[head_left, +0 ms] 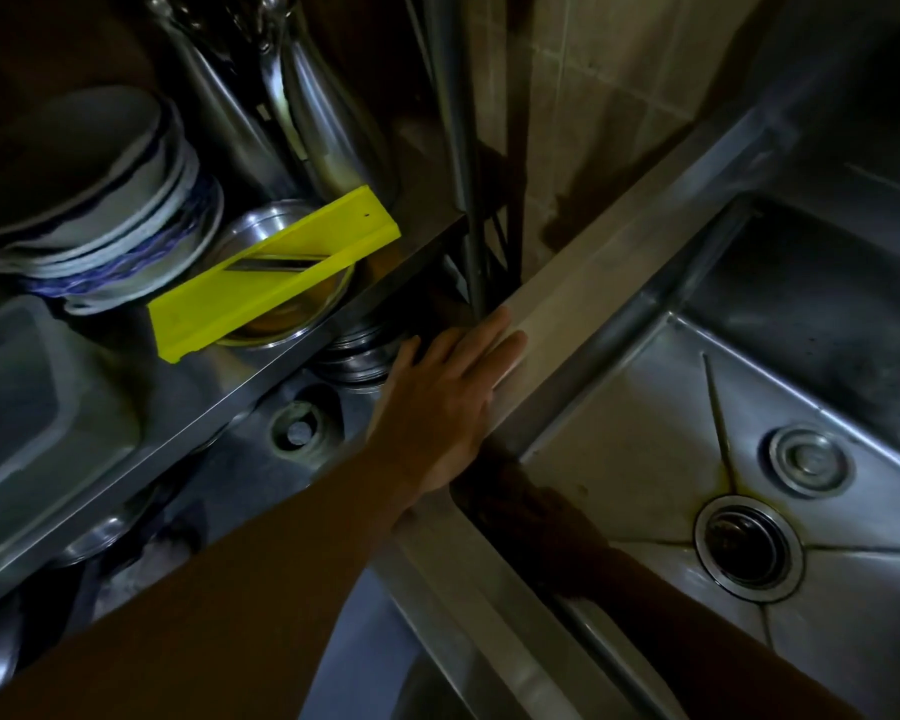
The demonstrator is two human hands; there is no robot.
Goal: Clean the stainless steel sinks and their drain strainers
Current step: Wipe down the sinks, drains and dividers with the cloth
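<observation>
Stainless steel sink (645,407) at right, drain strainer (747,547) seated in basin floor, round plug (810,461) just beyond. Left hand (448,402) flat on sink's left rim (567,304) — fingers (494,345) straight, gripping nothing. Right hand dark inside basin wall — grip indiscernible. Left: shelf (281,366) carrying yellow slicer (274,275), stacked plates (105,200).

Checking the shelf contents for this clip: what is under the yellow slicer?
The yellow slicer lies across a round steel dish whose rim shows around it. The dish's middle is covered by the slicer, so what it holds cannot be seen.
</observation>
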